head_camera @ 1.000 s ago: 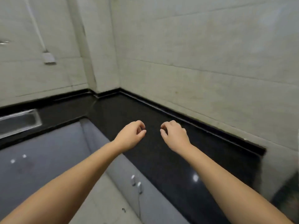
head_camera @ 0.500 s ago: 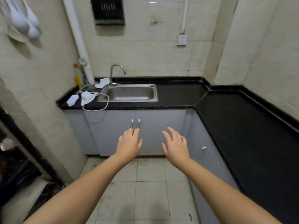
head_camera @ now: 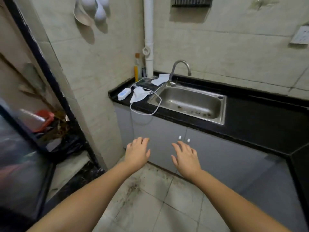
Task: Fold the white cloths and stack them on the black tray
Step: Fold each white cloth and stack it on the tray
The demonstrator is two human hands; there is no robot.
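White crumpled cloths lie on the black stone counter (head_camera: 260, 114), both to the left of the stainless steel sink (head_camera: 189, 102): the nearer white cloth (head_camera: 138, 96) sits just off the sink's left rim, its long axis running roughly from the counter's front edge toward the wall, and the farther white cloth (head_camera: 160, 79) lies behind the sink's left corner, at the foot of the curved metal tap (head_camera: 179, 68). No black tray can be made out for certain; a dark flat patch behind the nearer cloth might be one, but that cannot be told.

Both hands hang in the air in front of the grey cabinet doors (head_camera: 167, 136) below the sink, well apart from the cloths, fingers spread and relaxed, holding nothing. The left hand (head_camera: 138, 152) is the nearer to the cloths, which lie up and slightly left of it; the right hand (head_camera: 185, 158) sits under the sink's left half.

A small white device (head_camera: 124, 93) with a blue label rests left of the nearer cloth, its white cable (head_camera: 150, 113) looping over the counter's front edge. The label's writing is too small to read.
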